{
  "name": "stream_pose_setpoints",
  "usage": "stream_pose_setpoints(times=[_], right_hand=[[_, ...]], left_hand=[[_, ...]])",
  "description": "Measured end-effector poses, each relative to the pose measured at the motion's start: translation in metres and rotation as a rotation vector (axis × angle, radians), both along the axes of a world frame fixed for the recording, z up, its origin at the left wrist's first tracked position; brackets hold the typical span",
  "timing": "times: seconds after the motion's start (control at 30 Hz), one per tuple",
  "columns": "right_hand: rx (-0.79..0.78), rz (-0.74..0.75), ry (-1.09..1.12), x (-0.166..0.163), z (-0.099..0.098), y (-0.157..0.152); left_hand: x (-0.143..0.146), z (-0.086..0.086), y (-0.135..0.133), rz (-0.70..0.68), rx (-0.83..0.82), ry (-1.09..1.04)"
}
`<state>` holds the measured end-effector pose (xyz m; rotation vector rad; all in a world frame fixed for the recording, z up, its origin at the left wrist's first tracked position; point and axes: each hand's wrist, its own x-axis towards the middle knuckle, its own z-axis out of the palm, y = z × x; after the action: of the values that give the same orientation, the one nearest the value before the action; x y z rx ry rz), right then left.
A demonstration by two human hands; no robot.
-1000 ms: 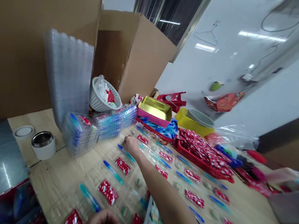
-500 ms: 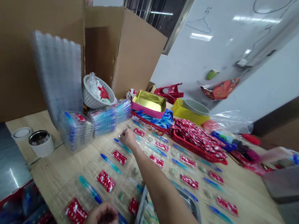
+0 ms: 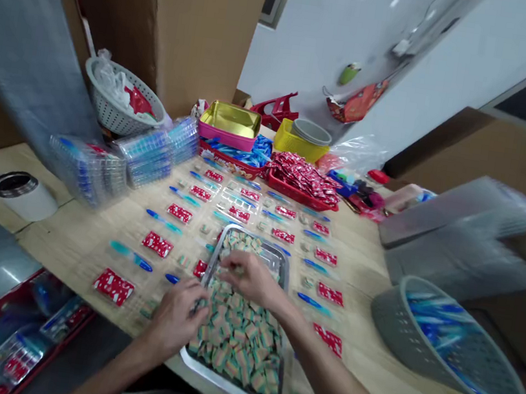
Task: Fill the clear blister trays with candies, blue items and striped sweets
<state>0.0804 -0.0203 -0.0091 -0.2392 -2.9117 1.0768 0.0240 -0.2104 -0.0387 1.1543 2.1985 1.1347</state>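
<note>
A metal tray (image 3: 277, 381) full of small striped blocks (image 3: 243, 338), tan and green like erasers, stands at the table's near edge. My left hand (image 3: 178, 315) is at the tray's left rim, its fingers curled together; what lies in them is too small to make out. Above the blocks in the tray's upper half, my right hand (image 3: 249, 276) has its fingers bent and pinched, the tips partly hidden. Around the tray lie rows of clear plastic packs, each with a blue pen (image 3: 164, 221) and a red dotted packet (image 3: 157, 244); some also hold a striped block.
Stacked clear packs (image 3: 146, 158) and a white basket (image 3: 122, 105) stand at the left, beside an open white cup (image 3: 25, 196). Behind are a pink tin (image 3: 227, 133) and a red tray of packets (image 3: 302, 180). A grey basket of pens (image 3: 448, 340) is at the right.
My right hand has come back from the far left packs to the tray. My left hand has moved up to the tray's left rim. The view has swung right and down.
</note>
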Motion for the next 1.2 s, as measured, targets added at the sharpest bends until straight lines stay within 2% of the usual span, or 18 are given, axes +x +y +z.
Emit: stream_pose_setpoints(times=[0.07, 0.17, 0.3, 0.5, 0.7, 0.87, 0.97, 1.07, 1.2], right_hand=[[0.122, 0.008, -0.054, 0.035, -0.002, -0.005], [0.283, -0.045, -0.108, 0.063, -0.01, -0.016], [0.382, -0.17, -0.092, 0.069, -0.023, -0.03], [0.365, -0.281, -0.062, 0.068, -0.03, -0.033], [0.19, -0.21, 0.055, 0.076, -0.033, -0.018], [-0.186, -0.253, 0.156, 0.086, -0.025, -0.01], [-0.36, -0.229, 0.164, 0.089, -0.017, -0.01], [-0.473, -0.231, 0.152, 0.091, -0.016, -0.013], [-0.519, -0.361, 0.216, 0.095, -0.021, -0.016]], left_hand=[[0.006, -0.001, 0.009, -0.054, -0.058, 0.106], [0.012, -0.004, 0.023, -0.101, -0.134, 0.218], [0.018, -0.007, 0.039, -0.073, -0.252, 0.337], [0.02, -0.004, 0.045, -0.003, -0.334, 0.338], [0.009, -0.007, 0.039, 0.029, -0.251, 0.213], [0.007, -0.009, 0.04, 0.116, 0.065, -0.273], [0.013, -0.006, 0.046, 0.151, 0.152, -0.474], [0.025, -0.001, 0.053, 0.142, 0.203, -0.631], [0.04, 0.004, 0.055, 0.126, 0.287, -0.77]])
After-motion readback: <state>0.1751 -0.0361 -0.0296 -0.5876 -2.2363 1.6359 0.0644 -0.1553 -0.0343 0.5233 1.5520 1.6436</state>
